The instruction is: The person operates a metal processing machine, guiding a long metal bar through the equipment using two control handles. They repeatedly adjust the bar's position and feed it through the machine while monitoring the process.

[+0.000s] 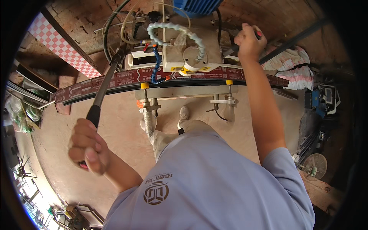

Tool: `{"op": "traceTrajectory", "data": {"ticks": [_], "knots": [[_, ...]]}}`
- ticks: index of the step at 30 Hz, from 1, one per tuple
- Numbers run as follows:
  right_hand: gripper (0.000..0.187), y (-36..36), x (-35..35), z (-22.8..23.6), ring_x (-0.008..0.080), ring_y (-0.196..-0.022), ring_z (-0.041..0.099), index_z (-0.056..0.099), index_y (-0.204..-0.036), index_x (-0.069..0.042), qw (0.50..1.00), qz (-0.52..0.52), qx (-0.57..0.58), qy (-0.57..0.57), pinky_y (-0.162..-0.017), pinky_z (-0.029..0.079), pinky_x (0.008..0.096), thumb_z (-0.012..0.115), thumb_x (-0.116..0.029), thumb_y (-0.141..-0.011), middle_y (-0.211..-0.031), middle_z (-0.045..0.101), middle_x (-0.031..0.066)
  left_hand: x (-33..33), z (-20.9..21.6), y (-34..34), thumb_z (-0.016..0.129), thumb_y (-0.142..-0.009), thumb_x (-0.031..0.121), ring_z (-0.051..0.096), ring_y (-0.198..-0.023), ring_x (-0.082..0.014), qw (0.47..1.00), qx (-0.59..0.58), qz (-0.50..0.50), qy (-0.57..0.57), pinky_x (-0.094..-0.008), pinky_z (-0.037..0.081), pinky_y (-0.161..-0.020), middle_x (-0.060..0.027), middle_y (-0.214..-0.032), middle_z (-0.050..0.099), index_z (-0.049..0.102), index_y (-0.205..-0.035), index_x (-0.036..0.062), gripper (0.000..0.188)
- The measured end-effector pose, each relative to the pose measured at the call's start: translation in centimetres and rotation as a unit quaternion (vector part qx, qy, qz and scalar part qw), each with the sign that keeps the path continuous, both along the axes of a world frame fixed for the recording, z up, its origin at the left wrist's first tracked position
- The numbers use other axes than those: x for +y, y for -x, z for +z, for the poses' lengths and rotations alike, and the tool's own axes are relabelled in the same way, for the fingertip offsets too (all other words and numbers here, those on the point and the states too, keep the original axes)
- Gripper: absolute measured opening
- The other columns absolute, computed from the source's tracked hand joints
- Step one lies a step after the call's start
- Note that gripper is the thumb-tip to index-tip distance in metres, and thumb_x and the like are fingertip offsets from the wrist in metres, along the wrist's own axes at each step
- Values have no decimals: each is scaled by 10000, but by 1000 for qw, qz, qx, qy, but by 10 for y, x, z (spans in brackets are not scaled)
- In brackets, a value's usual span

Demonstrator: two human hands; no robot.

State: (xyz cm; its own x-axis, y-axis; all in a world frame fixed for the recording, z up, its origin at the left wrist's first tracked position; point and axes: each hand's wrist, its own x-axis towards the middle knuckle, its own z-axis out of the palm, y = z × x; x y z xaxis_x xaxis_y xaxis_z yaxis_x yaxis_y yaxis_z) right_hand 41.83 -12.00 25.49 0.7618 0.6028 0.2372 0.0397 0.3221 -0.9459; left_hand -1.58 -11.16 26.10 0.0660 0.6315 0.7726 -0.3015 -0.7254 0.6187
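Observation:
My left hand (pixel 88 147) is closed round the black grip of a long metal lever (pixel 102 92), which slants up to the machine's left side. My right hand (pixel 250 42) is wrapped round another lever handle (pixel 259 35) at the machine's right; its end shows black and red, and the fingers hide most of it. Between them stands a cream-coloured machine (pixel 180 57) with a blue finned motor (pixel 196 6) on top. A long profile in dark red printed film (pixel 122 78) lies across the machine, below its head.
Two clamps with yellow caps (pixel 144 85) (pixel 229 82) stand along the profile's near side. A grey segmented hose (pixel 168 26) and a blue one (pixel 157 61) curve over the machine. White sacks (pixel 297 76) lie at right, near a fan (pixel 315 167). Checked board (pixel 63 44) leans at left.

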Motion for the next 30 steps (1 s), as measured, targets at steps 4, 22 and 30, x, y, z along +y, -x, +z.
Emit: {"op": "traceTrajectory", "data": {"ticks": [4, 22, 30], "knots": [[141, -1, 1, -3, 153, -438, 379, 518, -752, -33, 1000, -1, -22, 13, -473, 349, 329, 607, -54, -860, -524, 423, 34, -12, -22, 8, 577, -827, 194, 405, -547, -144, 1000, 8, 23, -17, -360, 358, -608, 10, -590, 437, 413, -696, 133, 219], [349, 4, 1, -1, 162, -411, 391, 380, -575, -91, 995, -13, -100, 0, -452, 361, 337, 577, -52, -860, -491, 403, 41, -29, -35, 19, 646, -857, 352, 443, -584, -103, 997, 41, 66, 16, -329, 348, -667, 73, -608, 421, 442, -708, 186, 303], [158, -36, -3, -32, 219, -645, 596, 623, -896, 78, 990, -16, -133, -42, -623, 532, 336, 631, -68, -835, -766, 600, 105, -65, -69, 38, 618, -814, 309, 421, -692, -104, 988, 93, 83, 92, -385, 304, -835, 99, -632, 395, 411, -655, 229, 273]]}}
